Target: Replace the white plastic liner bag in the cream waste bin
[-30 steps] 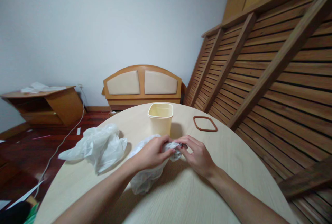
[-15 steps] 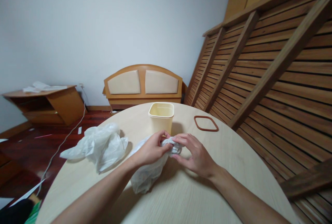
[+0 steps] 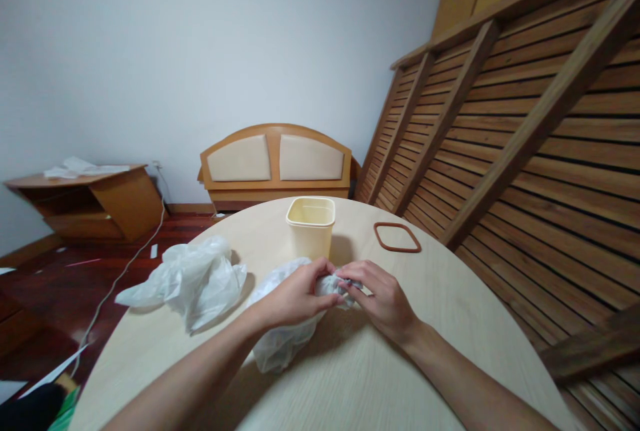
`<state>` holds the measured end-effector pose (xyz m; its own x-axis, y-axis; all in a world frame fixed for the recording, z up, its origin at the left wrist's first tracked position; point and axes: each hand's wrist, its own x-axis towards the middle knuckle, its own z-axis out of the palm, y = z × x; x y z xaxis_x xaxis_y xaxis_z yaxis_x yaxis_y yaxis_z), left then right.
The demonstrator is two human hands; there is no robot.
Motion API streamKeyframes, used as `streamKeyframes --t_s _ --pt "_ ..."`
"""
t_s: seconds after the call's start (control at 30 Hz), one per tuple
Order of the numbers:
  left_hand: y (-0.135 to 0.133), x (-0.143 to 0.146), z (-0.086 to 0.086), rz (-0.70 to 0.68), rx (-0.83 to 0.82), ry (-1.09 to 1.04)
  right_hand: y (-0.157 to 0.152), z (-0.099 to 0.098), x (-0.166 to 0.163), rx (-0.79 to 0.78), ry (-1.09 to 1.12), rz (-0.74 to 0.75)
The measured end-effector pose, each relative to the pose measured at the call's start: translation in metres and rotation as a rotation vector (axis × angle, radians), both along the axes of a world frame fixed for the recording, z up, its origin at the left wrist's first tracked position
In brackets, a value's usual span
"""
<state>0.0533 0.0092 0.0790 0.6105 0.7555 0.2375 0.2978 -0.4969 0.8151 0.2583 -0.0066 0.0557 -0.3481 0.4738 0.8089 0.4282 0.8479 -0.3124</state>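
Note:
A whitish, translucent plastic bag (image 3: 286, 344) lies under and beside my left hand (image 3: 305, 294), its neck bunched up in front of me. My left fingers and thumb close around that gathered part. From the other side, my right hand (image 3: 383, 298) pinches the bunched end between thumb and fingers. Just beyond my hands stands a cream-coloured square plastic bin (image 3: 311, 228), upright, its top uncovered. To its right a brown rounded-square ring (image 3: 397, 238) lies flat on the table.
A second crumpled white plastic bag (image 3: 200, 281) rests at the left of the round wooden table (image 3: 425, 378). Behind are a bed headboard (image 3: 275, 161) and a low cabinet (image 3: 120, 201). A slatted wooden frame (image 3: 500, 144) leans along the right. A cable (image 3: 127, 271) crosses the floor.
My right hand has shifted slightly and its fingers have drawn closer together on the bunched bag end. My left hand has moved a little to the right. The bin and ring stay put.

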Motion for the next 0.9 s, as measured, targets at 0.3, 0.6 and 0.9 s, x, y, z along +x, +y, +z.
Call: streamKeyframes --t_s 0.3,0.6,0.9 --pt "-0.005 -0.001 0.000 -0.087 0.083 -0.023 0.000 0.001 -0.006 -0.559 0.247 -0.022" --pt "-0.007 0.004 0.001 0.034 0.125 0.020 0.005 -0.004 -0.008 -0.724 0.403 0.009" --pt "-0.002 0.007 0.003 0.195 0.037 -0.152 -0.002 -0.005 -0.014 -0.637 0.362 0.089"
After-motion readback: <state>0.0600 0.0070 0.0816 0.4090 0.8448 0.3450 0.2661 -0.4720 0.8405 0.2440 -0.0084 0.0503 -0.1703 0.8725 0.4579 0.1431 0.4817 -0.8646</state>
